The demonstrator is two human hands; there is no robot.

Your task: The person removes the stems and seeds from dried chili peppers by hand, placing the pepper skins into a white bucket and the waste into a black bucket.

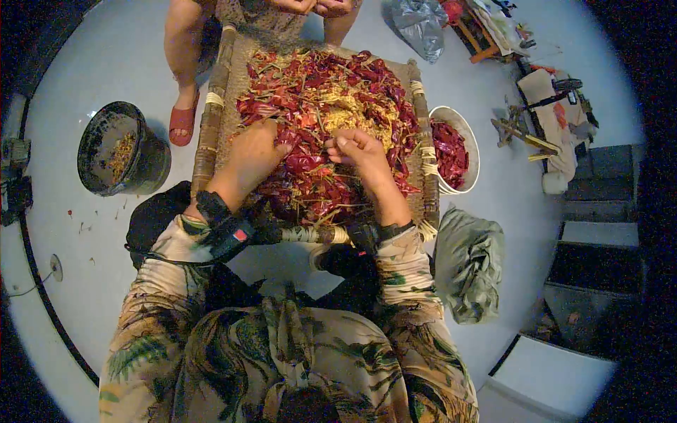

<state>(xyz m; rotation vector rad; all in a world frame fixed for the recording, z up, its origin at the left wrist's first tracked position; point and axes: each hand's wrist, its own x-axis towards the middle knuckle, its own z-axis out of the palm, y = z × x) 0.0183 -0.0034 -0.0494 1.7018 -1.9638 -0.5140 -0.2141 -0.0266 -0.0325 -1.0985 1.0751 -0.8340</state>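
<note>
Dried red chili peppers (307,163), with stems and yellow seeds (352,106) among them, are spread over a woven tray (240,63) with a wooden frame. My left hand (257,151) rests at the left part of the pile, its fingers bent down into the peppers; what they hold, if anything, is hidden. Right of it, my right hand (357,149) is over the middle of the pile, thumb and fingers pinched together. Whatever lies between those fingertips is too small to make out.
A black bucket (155,158) with scraps stands at left, a white bucket (473,151) of red peppers at right. Across the tray sits another person with a red slipper (183,125) and both hands (314,5) near the top edge. A grey-green sack (469,264) lies at lower right.
</note>
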